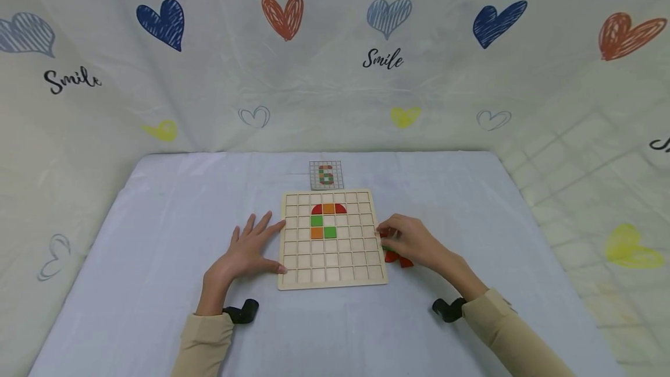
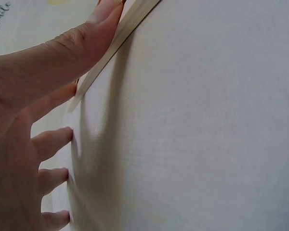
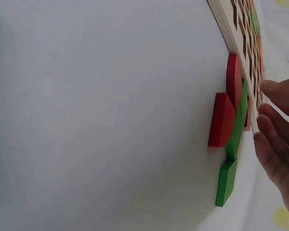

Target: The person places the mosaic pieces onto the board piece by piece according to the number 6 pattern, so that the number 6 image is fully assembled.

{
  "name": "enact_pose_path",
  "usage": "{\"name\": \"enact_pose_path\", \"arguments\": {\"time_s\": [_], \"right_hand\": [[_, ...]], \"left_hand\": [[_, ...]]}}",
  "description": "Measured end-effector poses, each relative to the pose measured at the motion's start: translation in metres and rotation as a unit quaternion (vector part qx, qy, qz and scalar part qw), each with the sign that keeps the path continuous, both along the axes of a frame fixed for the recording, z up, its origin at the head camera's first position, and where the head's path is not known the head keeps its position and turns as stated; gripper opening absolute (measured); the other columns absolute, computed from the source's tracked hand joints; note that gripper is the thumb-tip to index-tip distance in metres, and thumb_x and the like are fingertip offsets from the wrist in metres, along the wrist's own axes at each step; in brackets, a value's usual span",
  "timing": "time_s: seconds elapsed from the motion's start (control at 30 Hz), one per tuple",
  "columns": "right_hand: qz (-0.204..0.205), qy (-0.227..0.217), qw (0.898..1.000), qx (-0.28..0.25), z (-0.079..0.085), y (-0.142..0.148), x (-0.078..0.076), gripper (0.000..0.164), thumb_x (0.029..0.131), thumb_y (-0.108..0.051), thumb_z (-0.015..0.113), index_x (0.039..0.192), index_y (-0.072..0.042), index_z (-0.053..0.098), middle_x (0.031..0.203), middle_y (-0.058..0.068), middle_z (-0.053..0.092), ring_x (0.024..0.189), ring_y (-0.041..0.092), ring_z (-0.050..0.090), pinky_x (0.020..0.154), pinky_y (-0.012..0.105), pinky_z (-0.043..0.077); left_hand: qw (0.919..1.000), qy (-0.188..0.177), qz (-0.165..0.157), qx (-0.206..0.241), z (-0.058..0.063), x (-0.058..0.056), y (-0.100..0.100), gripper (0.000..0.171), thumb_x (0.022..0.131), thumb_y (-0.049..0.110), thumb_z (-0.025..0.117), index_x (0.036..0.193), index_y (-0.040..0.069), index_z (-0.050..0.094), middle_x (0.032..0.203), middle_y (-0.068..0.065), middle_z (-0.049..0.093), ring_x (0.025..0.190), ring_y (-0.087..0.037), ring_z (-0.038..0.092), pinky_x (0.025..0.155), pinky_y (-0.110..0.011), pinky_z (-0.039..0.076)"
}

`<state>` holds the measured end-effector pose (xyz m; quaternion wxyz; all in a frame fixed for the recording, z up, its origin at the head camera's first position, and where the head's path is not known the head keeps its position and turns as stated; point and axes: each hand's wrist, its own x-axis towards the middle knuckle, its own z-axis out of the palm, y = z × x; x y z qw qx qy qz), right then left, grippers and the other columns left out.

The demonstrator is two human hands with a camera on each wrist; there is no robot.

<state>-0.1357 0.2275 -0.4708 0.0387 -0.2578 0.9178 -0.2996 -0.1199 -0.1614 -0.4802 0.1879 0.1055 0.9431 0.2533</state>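
Note:
A wooden grid board [image 1: 356, 258] lies flat on the table. On it, red quarter-round pieces [image 1: 341, 209] flank an orange square [image 1: 328, 208], with green squares [image 1: 316, 220] and another orange square [image 1: 317, 233] below. My left hand [image 1: 248, 252] is spread at the board's left side, thumb and index fingertip on its edge. My right hand [image 1: 416, 241] is at the right edge, fingers bent over a small pile of pieces. In the right wrist view, red pieces [image 3: 222, 120] and green pieces [image 3: 226, 182] lie against the board; no piece shows between thumb and fingers.
Just behind the board lies a small pattern card [image 1: 326, 175] printed with a coloured figure on a grid. A white cloth covers the table [image 1: 173, 220]. At the back hangs a white curtain [image 1: 324, 74] with hearts and lettering. Both wrists carry black camera mounts [image 1: 245, 311].

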Motion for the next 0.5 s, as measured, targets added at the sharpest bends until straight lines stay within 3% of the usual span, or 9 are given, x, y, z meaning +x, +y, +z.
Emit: {"name": "enact_pose_path", "arguments": {"time_s": [0.5], "right_hand": [[-0.013,0.019,1.0,0.014,-0.007,0.004,-0.011,0.023,0.085,0.004,0.079,0.107,-0.001,0.074,0.103,0.009,0.073,0.085,0.017,0.064,0.075,0.03,0.059]], "left_hand": [[1.0,0.001,0.0,0.005,0.0,0.001,0.0,0.109,0.071,0.043,0.093,0.161,0.02,0.037,0.173,-0.016,0.012,0.157,-0.049,-0.004,0.12,-0.074,-0.004]]}}
